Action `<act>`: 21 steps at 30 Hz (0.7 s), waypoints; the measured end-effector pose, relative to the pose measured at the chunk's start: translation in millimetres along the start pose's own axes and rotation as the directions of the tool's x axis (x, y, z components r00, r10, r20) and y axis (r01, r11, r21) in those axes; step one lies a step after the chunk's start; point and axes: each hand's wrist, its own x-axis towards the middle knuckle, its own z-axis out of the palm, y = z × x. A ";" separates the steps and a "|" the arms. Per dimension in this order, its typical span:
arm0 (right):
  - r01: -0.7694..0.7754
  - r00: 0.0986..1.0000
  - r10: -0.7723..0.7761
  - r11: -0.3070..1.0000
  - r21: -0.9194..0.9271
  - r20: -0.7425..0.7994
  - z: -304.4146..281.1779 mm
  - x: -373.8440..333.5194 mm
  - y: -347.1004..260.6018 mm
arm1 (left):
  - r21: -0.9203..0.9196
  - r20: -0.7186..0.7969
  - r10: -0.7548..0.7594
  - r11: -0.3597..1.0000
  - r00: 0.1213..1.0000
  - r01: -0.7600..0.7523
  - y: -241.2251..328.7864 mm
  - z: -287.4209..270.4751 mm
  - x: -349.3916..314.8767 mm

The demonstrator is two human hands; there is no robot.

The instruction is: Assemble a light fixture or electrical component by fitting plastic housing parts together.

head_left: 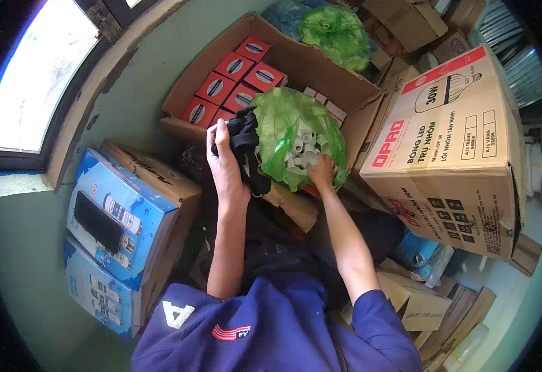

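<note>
A green plastic bag [271, 115] full of white plastic pipe fittings [302, 149] sits at the front of an open cardboard box. My right hand [323, 172] reaches into the bag's mouth, its fingers among the fittings; whether they grip one is hidden. Black fabric [243, 133], perhaps a bag's rim, is bunched against the left side of the green bag. My left hand [225, 158] is closed around its edge, thumb and fingers pointing up.
The open cardboard box [184, 74] holds several small red boxes [215, 88]. A large printed carton [450, 142] stands at right. Blue boxes [122, 211] are stacked at left with a black phone [97, 222] on top. Another green bag [336, 34] lies behind.
</note>
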 end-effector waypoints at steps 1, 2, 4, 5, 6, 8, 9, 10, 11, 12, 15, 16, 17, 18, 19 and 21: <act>-0.017 0.999 0.020 0.996 0.093 -0.031 0.1 0.1 -1.6 | 0.003 0.007 -0.001 1.000 1.000 0.001 1.0 -0.4 -1.4; -0.015 0.999 0.018 0.995 0.097 -0.029 -1.5 1.3 -1.4 | 0.007 0.005 0.002 1.000 1.000 -0.002 2.1 -1.0 -1.7; -0.036 0.999 0.040 0.979 0.202 -0.015 -6.2 6.8 5.2 | -0.006 -0.019 0.020 1.000 1.000 -0.020 3.4 0.5 -2.7; -0.039 0.999 0.043 0.979 0.202 -0.018 -7.3 10.2 9.4 | -0.007 -0.015 0.018 1.000 1.000 -0.018 4.5 1.5 -4.3; 0.068 0.997 -0.060 0.983 0.169 -0.049 -7.9 13.4 13.0 | -0.041 -0.004 0.005 0.999 1.000 -0.005 6.2 1.9 -6.1; 0.172 0.984 -0.162 0.976 0.131 -0.080 -6.5 15.5 18.6 | -0.073 0.009 -0.011 0.997 1.000 0.012 8.1 5.7 -9.3; 0.133 0.991 -0.131 0.971 0.199 -0.022 -4.6 15.1 20.6 | -0.075 0.015 -0.013 0.997 1.000 0.014 4.3 6.9 -9.0; 0.094 0.993 -0.108 0.959 0.268 0.040 -4.5 14.0 17.7 | -0.031 0.022 0.002 1.000 1.000 -0.001 0.9 6.3 -7.3; 0.094 0.993 -0.109 0.958 0.271 0.039 -6.5 13.1 17.6 | 0.013 0.030 0.015 1.000 0.999 -0.016 -1.4 6.0 -6.5; 0.147 0.989 -0.151 0.943 0.297 -0.012 -9.6 12.4 18.8 | 0.015 0.032 0.017 1.000 0.999 -0.018 -3.3 6.3 -7.5; 0.233 0.973 -0.223 0.926 0.298 -0.066 -24.2 5.3 3.0 | 0.011 0.034 -0.001 1.000 0.999 0.000 -1.2 10.1 -14.4; 0.264 0.964 -0.253 0.927 0.265 -0.078 -25.8 5.1 0.3 | 0.008 0.032 -0.010 1.000 0.999 0.010 -1.4 11.7 -14.9; 0.263 0.965 -0.251 0.927 0.268 -0.080 -26.4 3.3 -3.3 | 0.005 0.030 -0.020 1.000 0.999 0.019 -1.5 12.9 -15.4; 0.192 0.981 -0.173 0.898 0.396 -0.085 -26.8 0.8 -6.7 | 0.008 0.033 -0.018 1.000 0.999 0.018 -1.7 14.0 -16.1; 0.122 0.992 -0.095 0.848 0.516 -0.079 -27.2 -0.6 -7.8 | 0.012 0.034 -0.012 1.000 0.999 0.012 -2.0 15.6 -16.8; 0.127 0.986 -0.052 0.856 0.500 -0.161 -31.4 -2.5 -4.8 | 0.017 0.039 -0.006 1.000 0.999 0.005 -2.2 18.3 -18.0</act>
